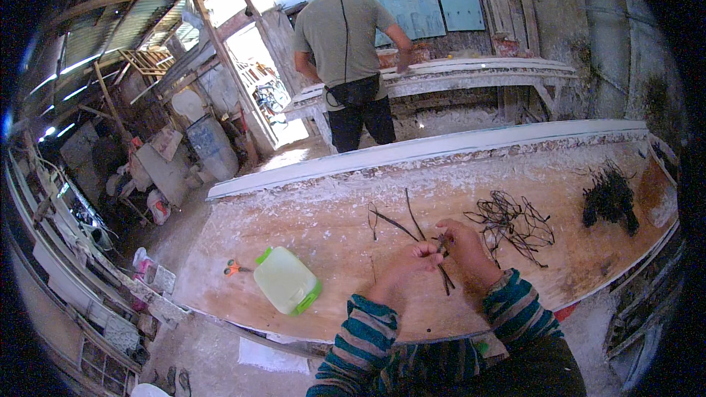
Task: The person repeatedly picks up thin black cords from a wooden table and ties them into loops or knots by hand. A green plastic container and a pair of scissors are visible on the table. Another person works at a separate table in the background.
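My left hand (409, 266) and my right hand (466, 245) meet over the wooden tabletop (243, 228). Both are closed, fingertips pinched together on dark cords (397, 226). Some cord lengths stick out beyond the fingers toward the far side, and short ends hang below them. The exact grip point is hidden by my fingers. Just right of my right hand lies a loose tangle of thin dark cord (512, 225). Farther right sits a thick black bundle of strands (610, 198). To the left are a pale green box with bright green clips (285, 279) and orange-handled scissors (234, 268).
A long white plaster-crusted ledge (441, 151) borders the table's far side. Beyond it a person in a grey-green shirt (346, 37) stands with their back to me at a second bench (485, 77). A blue barrel (212, 148) and clutter stand at the left.
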Motion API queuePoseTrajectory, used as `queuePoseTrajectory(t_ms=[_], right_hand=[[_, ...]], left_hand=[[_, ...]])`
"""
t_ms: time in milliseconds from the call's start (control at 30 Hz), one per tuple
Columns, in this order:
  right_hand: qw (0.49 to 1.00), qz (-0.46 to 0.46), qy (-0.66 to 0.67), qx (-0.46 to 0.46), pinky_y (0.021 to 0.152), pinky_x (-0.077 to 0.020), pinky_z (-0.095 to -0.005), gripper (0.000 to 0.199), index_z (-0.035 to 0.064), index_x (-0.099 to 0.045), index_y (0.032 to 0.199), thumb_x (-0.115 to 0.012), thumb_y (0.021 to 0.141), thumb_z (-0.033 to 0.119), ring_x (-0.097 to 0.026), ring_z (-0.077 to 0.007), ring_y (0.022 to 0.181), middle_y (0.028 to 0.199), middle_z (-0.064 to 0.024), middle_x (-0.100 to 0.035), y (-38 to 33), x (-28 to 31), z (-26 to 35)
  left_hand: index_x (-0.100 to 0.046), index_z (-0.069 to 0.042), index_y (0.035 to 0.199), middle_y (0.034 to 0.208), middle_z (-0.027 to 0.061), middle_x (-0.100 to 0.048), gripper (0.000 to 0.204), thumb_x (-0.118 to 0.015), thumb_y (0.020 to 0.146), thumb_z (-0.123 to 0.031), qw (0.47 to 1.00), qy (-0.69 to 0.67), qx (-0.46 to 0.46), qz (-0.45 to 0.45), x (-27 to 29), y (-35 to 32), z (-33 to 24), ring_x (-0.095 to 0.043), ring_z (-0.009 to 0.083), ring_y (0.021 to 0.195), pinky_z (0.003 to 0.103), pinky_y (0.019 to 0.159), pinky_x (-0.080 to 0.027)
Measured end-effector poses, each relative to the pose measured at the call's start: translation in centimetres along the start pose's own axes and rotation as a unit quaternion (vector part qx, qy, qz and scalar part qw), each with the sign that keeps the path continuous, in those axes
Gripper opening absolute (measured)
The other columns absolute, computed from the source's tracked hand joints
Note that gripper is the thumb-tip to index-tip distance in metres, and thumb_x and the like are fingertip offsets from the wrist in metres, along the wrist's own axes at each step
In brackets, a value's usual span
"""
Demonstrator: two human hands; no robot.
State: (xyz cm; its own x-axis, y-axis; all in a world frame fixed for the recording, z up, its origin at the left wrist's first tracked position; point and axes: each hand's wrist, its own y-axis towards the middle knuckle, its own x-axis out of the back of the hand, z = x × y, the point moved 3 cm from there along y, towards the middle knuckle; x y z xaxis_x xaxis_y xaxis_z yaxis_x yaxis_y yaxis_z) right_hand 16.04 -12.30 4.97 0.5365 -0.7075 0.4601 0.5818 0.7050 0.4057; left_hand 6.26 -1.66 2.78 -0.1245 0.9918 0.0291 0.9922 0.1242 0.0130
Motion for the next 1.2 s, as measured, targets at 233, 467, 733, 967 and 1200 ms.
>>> queuePoseTrajectory(t_ms=[233,467,733,967,1200], right_hand=[[0.997,-0.056,-0.017,0.059,0.063,-0.0429,-0.0328,0.029,0.0073,-0.059,0.098,-0.052,0.073,-0.005,-0.055,-0.0276,0.073,0.078,-0.014,-0.054,0.9,1.0,-1.6],[0.989,-0.12,-0.05,0.072,0.067,-0.0412,-0.033,0.014,0.0056,-0.063,0.086,-0.062,0.072,0.003,-0.051,-0.0245,0.073,0.073,-0.0104,-0.051,1.6,0.8,-3.2],[0.994,-0.058,0.079,0.05,0.072,-0.0382,-0.029,0.01,0.0045,-0.062,0.073,-0.07,0.068,0.007,-0.049,-0.0175,0.083,0.082,-0.0036,-0.051,1.6,-0.7,-4.0],[0.928,0.236,0.283,0.055,0.085,-0.037,-0.0275,0.013,0.0019,-0.061,0.087,-0.061,0.08,0.013,-0.047,-0.0158,0.099,0.101,-0.0044,-0.051,0.0,-1.4,0.3],[0.901,0.3,0.306,0.064,0.088,-0.038,-0.0307,0.016,0.0026,-0.061,0.092,-0.057,0.083,0.016,-0.046,-0.016,0.102,0.11,-0.0053,-0.049,-1.1,-1.8,1.8]], left_hand=[[-0.059,-0.006,0.091,0.076,-0.0029,-0.056,0.022,-0.061,0.08,-0.025,1.0,-0.003,0.006,-0.006,0.2,0.6,2.2,-0.052,0.0083,0.067,0.022,0.062,-0.042],[-0.055,-0.006,0.08,0.067,-0.001,-0.051,0.015,-0.064,0.076,-0.018,0.954,0.0,-0.029,-0.298,1.4,-0.3,0.6,-0.049,0.0069,0.057,0.021,0.05,-0.041],[-0.057,-0.005,0.086,0.071,-0.0009,-0.052,0.013,-0.062,0.076,-0.012,0.891,0.009,-0.092,-0.445,4.7,-0.3,1.0,-0.046,0.0073,0.056,0.021,0.048,-0.039],[-0.056,-0.005,0.092,0.074,-0.0003,-0.054,0.014,-0.058,0.078,-0.01,0.89,-0.034,-0.074,-0.448,5.4,-0.4,1.9,-0.046,0.0066,0.056,0.021,0.047,-0.038],[-0.057,-0.005,0.091,0.078,0.0001,-0.057,0.012,-0.055,0.08,-0.008,0.901,-0.121,-0.093,-0.407,4.7,-0.6,2.1,-0.048,0.0074,0.061,0.021,0.051,-0.038]])
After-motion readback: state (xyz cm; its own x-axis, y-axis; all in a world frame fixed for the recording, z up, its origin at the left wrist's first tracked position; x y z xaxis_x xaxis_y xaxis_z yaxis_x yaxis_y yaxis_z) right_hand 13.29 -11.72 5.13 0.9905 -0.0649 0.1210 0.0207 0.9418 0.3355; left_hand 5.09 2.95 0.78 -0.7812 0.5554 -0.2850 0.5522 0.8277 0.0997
